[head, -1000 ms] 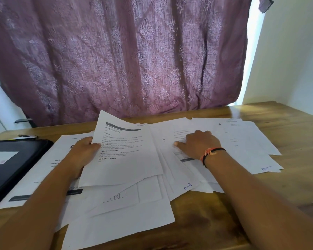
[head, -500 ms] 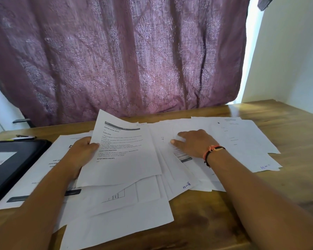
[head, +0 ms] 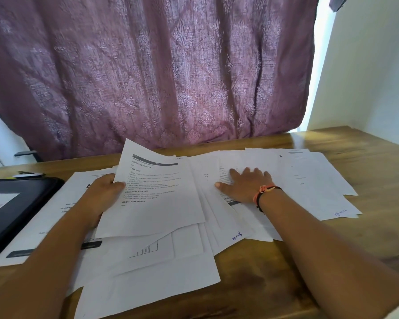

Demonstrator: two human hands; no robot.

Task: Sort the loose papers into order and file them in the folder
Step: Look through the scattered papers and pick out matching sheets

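Your left hand [head: 101,194] grips the left edge of a printed sheet [head: 157,194], thumb on top, its far end lifted off the pile. Your right hand [head: 247,185] lies flat, fingers spread, on the loose papers [head: 309,180] strewn across the wooden counter [head: 366,226]. The black folder [head: 14,208] lies closed at the counter's left edge, partly under a sheet.

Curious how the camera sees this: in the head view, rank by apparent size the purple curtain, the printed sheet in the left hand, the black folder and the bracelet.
1. purple curtain
2. printed sheet, gripped by the left hand
3. black folder, cropped at the frame edge, so unsure
4. bracelet
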